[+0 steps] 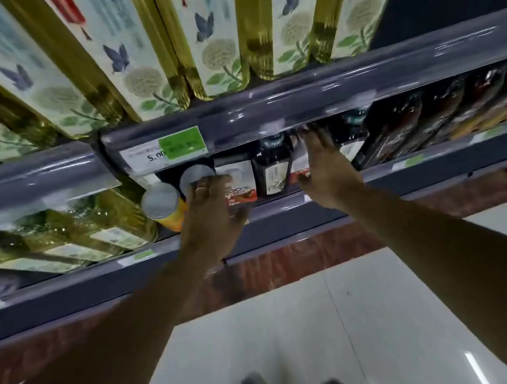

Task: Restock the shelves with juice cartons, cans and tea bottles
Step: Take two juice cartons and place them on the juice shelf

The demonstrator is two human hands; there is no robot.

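Orange can near shelf front edge: L hand fingers spread, R hand released on carton; push gently, keep upright.

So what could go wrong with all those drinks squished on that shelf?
The left hand reaches past two cans standing close together near the shelf edge; a bump might knock one off onto the floor. The right hand is spread against a juice carton beside a dark bottle, so a hard push could tip the bottle. The shelf above hangs low, so knuckles might scrape it.
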